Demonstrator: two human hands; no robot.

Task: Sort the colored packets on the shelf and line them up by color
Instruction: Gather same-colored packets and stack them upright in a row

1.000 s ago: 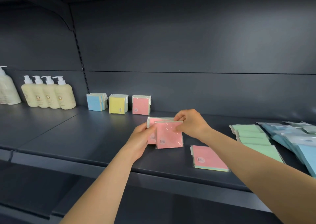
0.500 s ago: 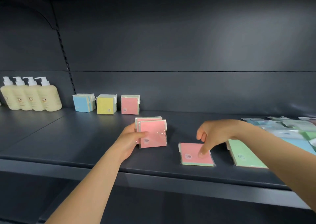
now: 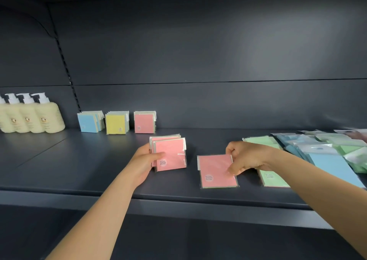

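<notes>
Your right hand has left the stack and now pinches the loose pink packet at its 3 o'clock edge, flat on the shelf. Left hand still grips the pink stack. Next pink is ready to join.

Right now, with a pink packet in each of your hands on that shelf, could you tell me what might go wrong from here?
1. The left hand props a small upright pink stack by one side; letting go might tip it over.
2. The right hand pinches the flat pink packet near the shelf's front edge; a slip could send it off.
3. The right forearm lies over the green packets and may drag them.
</notes>
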